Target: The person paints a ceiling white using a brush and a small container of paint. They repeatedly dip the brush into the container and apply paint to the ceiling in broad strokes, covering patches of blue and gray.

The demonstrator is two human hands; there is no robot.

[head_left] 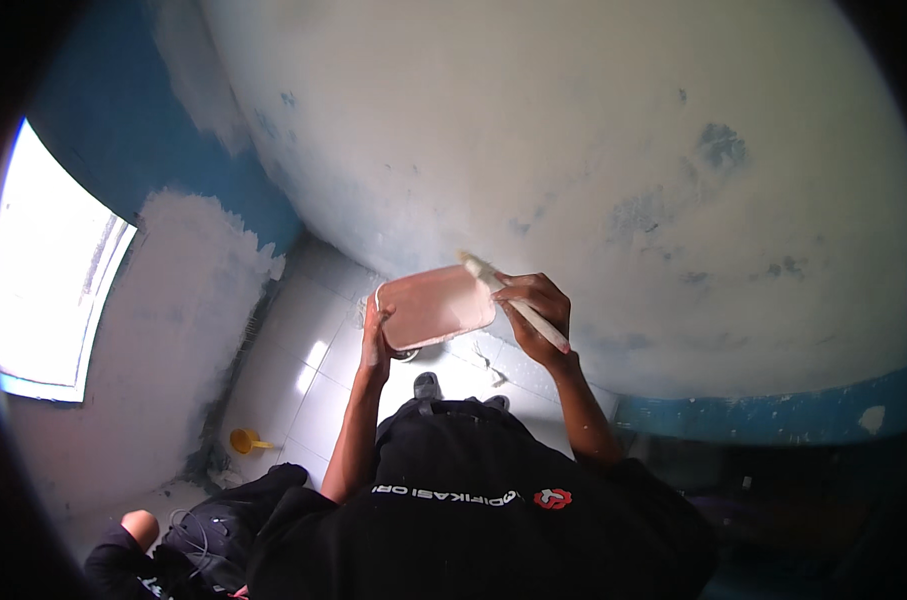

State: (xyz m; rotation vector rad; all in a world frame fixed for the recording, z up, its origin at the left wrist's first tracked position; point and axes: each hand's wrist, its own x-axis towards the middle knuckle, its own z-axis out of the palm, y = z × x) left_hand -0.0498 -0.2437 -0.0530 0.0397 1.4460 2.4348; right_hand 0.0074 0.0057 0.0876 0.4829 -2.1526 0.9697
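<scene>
Head view: brush [535, 321] by tray [418, 312] edge, space toward left wall [183, 290]

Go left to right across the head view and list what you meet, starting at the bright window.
Window, yellow scoop, left hand, tray, right hand, blue strip.

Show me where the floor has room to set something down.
The glossy white-tiled floor has a bare patch between the left hand, the blue-and-white patchy wall and, below, the yellow plastic dipper. It is crowded beneath the pink rectangular tray, with dark shoes and pale debris, and at lower left, by the black-clothed co-worker.
</scene>
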